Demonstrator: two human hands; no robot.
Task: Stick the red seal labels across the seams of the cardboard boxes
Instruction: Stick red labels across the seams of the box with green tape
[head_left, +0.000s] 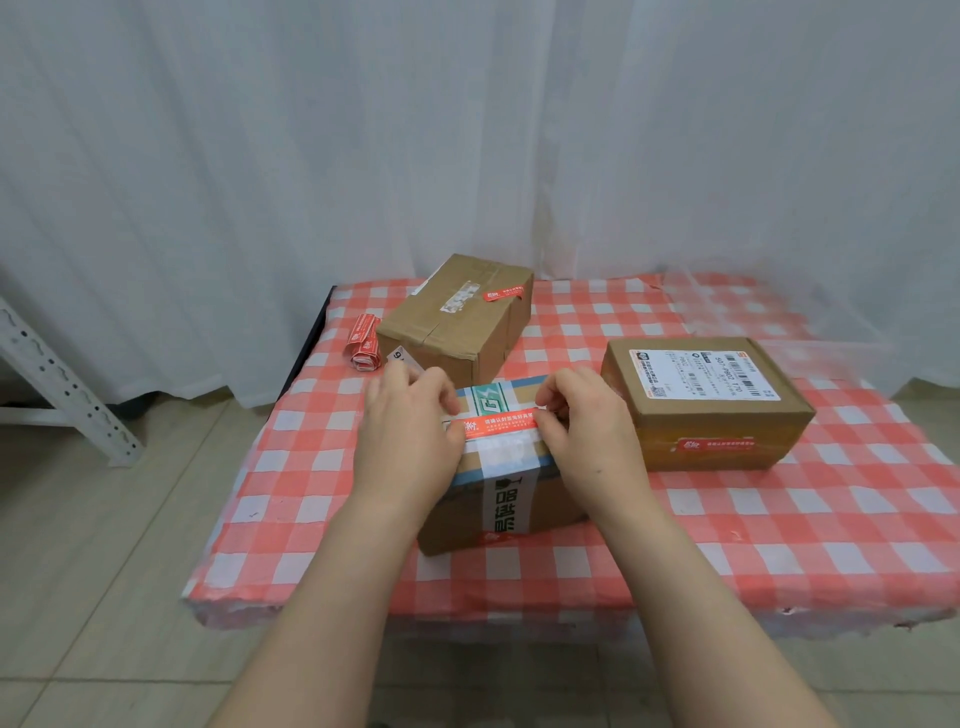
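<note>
Atop the nearest box (553, 501), left hand (410, 436) and right hand (592, 434) pinch a red seal label (498, 425).

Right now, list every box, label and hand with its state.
near box, taped shut.
red seal label, stretched across near box's top.
left hand, holds label's left end.
right hand, pinches label's right end.
far box, closed, labelled on top.
right box, closed, labelled on front.
spare labels, bundled beside far box.

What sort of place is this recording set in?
Likely a makeshift indoor packing corner: a checked-cloth table, a white curtain as backdrop, a metal rack at the left, and a box getting a red label.
</note>
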